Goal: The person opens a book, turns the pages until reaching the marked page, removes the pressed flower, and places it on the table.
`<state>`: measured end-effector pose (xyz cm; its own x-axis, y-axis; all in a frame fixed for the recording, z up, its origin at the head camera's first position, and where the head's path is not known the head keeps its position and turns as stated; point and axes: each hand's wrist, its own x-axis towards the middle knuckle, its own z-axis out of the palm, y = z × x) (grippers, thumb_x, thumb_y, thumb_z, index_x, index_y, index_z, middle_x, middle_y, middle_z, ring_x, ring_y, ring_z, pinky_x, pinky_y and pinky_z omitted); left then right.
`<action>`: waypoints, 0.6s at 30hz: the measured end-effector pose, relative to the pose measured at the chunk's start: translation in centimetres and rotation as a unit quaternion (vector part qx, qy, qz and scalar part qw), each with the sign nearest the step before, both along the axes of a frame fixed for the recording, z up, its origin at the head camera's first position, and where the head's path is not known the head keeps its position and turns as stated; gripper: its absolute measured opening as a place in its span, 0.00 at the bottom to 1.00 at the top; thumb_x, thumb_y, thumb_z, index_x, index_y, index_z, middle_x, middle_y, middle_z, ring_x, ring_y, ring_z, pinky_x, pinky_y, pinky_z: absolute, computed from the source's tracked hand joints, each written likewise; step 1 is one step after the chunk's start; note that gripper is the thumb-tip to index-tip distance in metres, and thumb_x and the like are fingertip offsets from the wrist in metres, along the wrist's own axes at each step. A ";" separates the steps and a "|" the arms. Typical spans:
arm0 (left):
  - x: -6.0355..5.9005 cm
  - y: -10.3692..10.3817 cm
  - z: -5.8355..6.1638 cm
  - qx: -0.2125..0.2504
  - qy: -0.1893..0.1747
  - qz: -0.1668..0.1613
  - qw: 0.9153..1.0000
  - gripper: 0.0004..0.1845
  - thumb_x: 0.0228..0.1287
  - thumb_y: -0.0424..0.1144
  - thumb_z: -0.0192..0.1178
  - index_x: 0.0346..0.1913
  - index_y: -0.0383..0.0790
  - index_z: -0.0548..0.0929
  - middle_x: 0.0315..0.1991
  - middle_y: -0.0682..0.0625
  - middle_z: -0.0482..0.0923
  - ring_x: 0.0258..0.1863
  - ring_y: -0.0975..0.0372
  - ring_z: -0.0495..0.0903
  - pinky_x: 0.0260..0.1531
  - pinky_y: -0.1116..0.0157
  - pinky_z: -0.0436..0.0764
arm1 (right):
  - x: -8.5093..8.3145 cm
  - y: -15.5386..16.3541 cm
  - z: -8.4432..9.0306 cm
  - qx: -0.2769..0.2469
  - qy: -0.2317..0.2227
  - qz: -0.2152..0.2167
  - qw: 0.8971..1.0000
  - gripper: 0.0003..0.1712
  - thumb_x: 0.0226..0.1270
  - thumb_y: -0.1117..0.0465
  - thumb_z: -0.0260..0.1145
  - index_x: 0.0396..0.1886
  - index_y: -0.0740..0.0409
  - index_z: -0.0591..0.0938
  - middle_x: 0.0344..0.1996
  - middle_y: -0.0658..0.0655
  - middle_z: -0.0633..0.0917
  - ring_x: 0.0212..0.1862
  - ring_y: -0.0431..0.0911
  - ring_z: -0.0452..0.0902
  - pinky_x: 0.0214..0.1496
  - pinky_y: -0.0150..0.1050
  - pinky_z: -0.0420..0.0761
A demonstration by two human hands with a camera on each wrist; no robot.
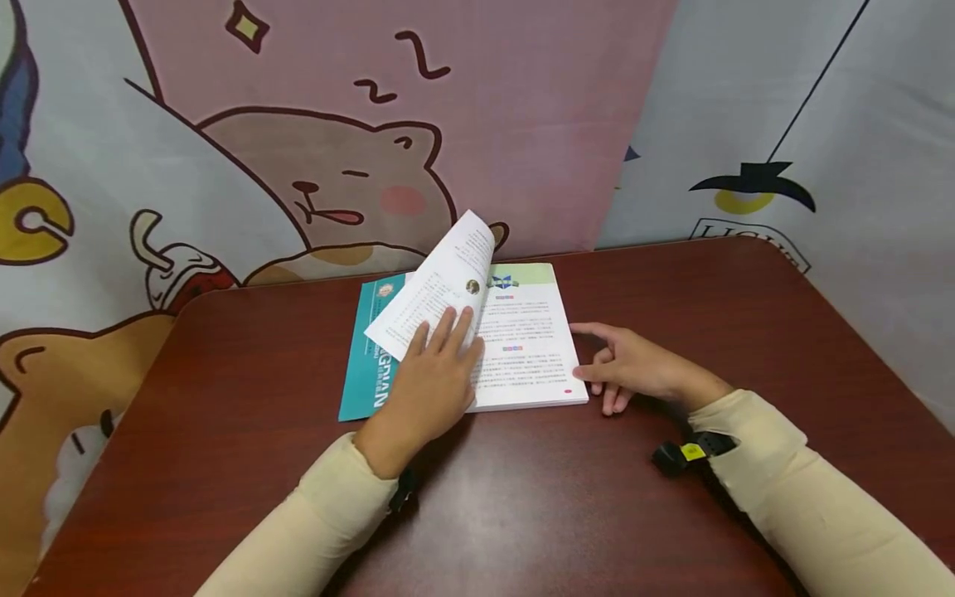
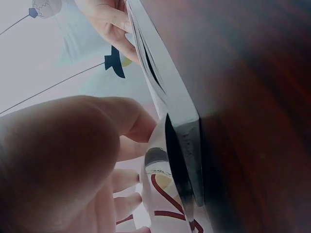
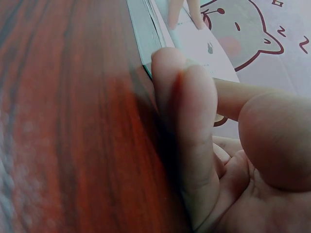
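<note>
An open book (image 1: 525,348) with a teal cover lies on a dark red-brown table (image 1: 597,497). One page (image 1: 455,274) stands lifted and curls over toward the left. My left hand (image 1: 440,356) lies flat on that leaf with straight fingers, pressing it down. My right hand (image 1: 622,365) rests on the table at the book's right edge, fingers relaxed, thumb touching the lower right corner. The left wrist view shows the book's page block (image 2: 170,82) edge-on beside my left hand (image 2: 63,160). In the right wrist view my thumb (image 3: 194,121) sits against the book's corner (image 3: 146,34).
A cloth backdrop (image 1: 336,124) printed with cartoon animals hangs right behind the table's far edge. A black wrist camera (image 1: 690,452) sits on my right sleeve. Bare tabletop runs to the left, right and front of the book.
</note>
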<state>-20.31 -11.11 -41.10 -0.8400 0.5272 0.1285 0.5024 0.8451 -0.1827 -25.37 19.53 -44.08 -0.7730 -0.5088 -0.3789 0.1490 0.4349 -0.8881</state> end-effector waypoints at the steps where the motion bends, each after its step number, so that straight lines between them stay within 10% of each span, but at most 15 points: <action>1: 0.0 0.0 0.0 -0.001 -0.004 0.001 1.000 0.28 0.66 0.45 0.61 0.68 0.43 0.75 0.78 0.41 0.58 0.77 0.47 0.57 0.71 0.44 0.63 | 0.0 0.0 0.0 0.000 -0.001 0.000 1.000 0.49 0.69 0.58 0.68 0.80 0.52 0.50 0.25 0.60 0.80 0.19 0.50 0.84 0.23 0.48 0.84; 18: 0.0 -0.1 -0.1 -0.012 -0.019 -0.003 1.000 0.28 0.68 0.43 0.58 0.68 0.35 0.75 0.77 0.42 0.61 0.78 0.50 0.56 0.72 0.43 0.61 | -0.1 0.0 -0.1 0.000 -0.003 -0.002 1.000 0.49 0.69 0.57 0.68 0.80 0.51 0.50 0.25 0.61 0.80 0.19 0.51 0.84 0.23 0.48 0.85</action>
<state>-20.26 -11.20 -41.20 -0.8411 0.5342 0.0844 0.5140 0.8381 -0.1829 -25.42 19.48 -44.14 -0.7733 -0.5052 -0.3831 0.1556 0.4345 -0.8871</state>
